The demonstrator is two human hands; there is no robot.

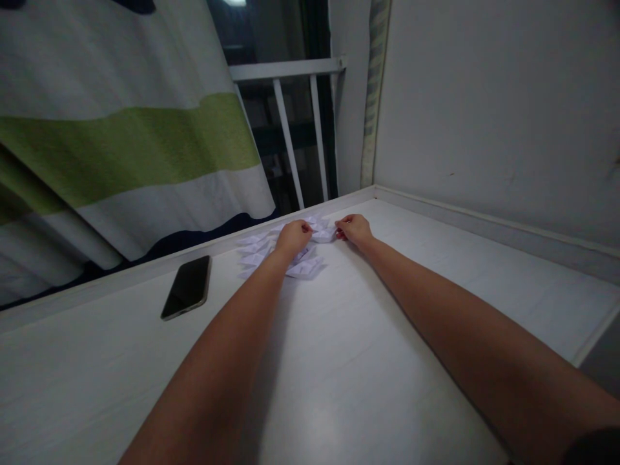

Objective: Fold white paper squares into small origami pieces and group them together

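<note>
Between my two hands is a white folded paper boat (pixel 323 234), with pointed ends, at the far side of the white table. My left hand (pixel 293 236) is closed in a pinch at its left end. At its right end, the thumb and fingers of my right hand (pixel 354 228) are pinched together on the paper. Several more white folded paper boats (pixel 304 267) lie bunched on the table under and left of my left hand, which hides part of them. Their edges run together, so single pieces are hard to tell apart.
A dark-screened phone (pixel 188 287) lies flat to the left of the paper. The white table (pixel 339 361) has a raised rim (pixel 484 229) along the wall and window side. A white-and-green curtain (pixel 145 142) and a white railing (pixel 290 68) stand behind it.
</note>
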